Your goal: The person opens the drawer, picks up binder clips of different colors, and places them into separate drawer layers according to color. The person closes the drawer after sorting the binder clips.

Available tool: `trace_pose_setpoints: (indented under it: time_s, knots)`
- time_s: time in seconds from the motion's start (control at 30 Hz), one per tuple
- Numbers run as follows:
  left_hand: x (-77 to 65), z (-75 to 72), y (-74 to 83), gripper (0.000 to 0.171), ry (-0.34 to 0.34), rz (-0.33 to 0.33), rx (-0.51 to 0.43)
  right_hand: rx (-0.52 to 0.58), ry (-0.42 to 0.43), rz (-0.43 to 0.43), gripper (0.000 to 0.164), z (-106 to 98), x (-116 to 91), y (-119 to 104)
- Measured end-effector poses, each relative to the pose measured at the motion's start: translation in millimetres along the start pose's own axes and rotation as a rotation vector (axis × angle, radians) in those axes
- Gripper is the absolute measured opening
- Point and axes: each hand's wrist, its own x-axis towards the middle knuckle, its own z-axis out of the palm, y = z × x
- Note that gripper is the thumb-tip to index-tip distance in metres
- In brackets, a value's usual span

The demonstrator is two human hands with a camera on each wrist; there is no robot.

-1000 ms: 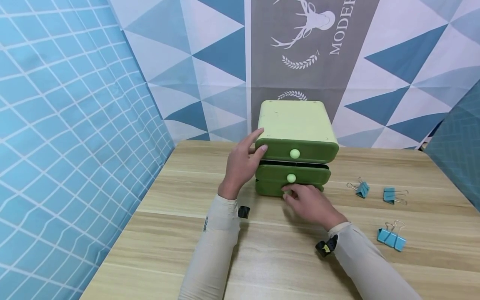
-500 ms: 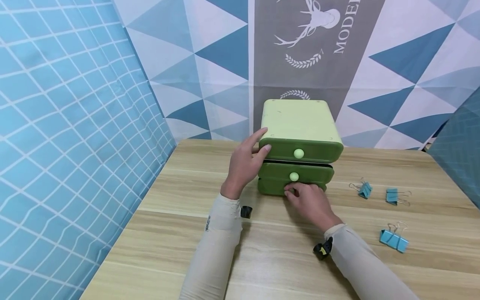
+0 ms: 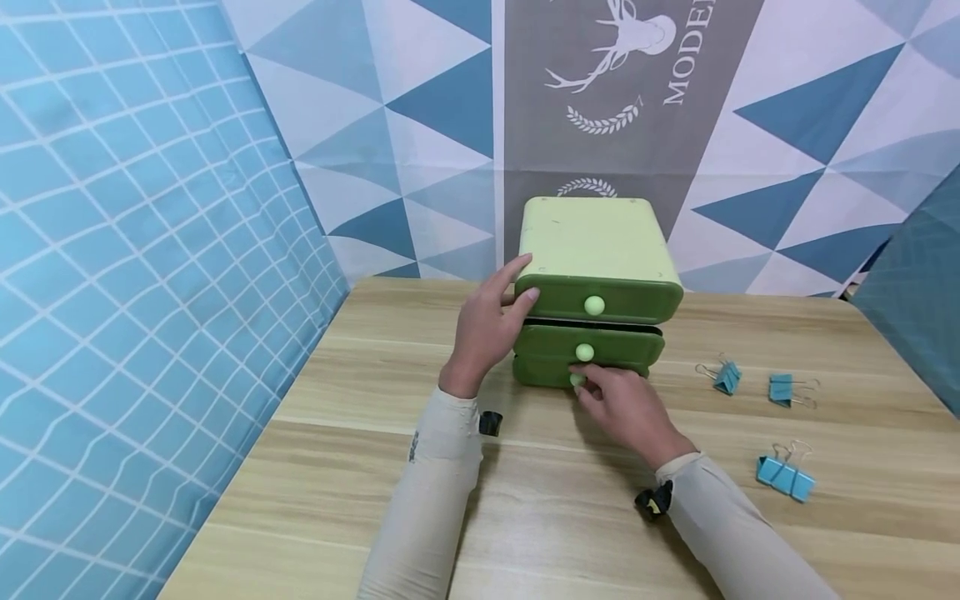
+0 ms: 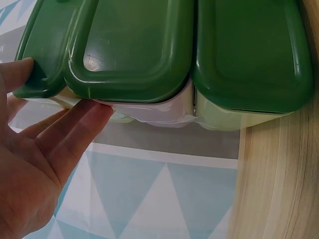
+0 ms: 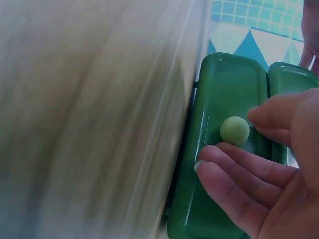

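A pale green cabinet [image 3: 596, 237] with three dark green drawer fronts stands on the wooden table. My left hand [image 3: 483, 329] holds its upper left corner, thumb on the top drawer [image 4: 47, 74] front, fingers against the side. A dark gap shows above the middle drawer [image 3: 536, 340]. My right hand [image 3: 626, 408] is at the bottom drawer [image 3: 540, 372]. Its fingers are spread around the round pale bottom knob [image 5: 235, 130], with fingertips right at its edge and the knob showing between them.
Several blue binder clips lie right of the cabinet: one clip [image 3: 727, 377] nearest it, another clip [image 3: 780, 389] beyond, and a larger clip [image 3: 784, 477] nearer. Patterned cloth [image 3: 420, 125] hangs behind, gridded blue cloth [image 3: 150, 250] at left.
My right fingertips, close together over the bottom knob half a second ago, have spread, and the knob shows between them. The left hand keeps its place on the cabinet.
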Motion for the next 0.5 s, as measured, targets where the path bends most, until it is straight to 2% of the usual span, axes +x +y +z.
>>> trace_pose_setpoints:
  time_s: [0.23, 0.5]
  knots:
    - [0.2, -0.1, -0.5, 0.046, 0.007, 0.006, -0.004, 0.031, -0.062, 0.048, 0.031, -4.0, 2.6, 3.7]
    - [1.0, 0.4, -0.9, 0.046, 0.009, 0.017, -0.011, 0.022, -0.06, 0.078, 0.041, -4.9, 3.9, 4.2]
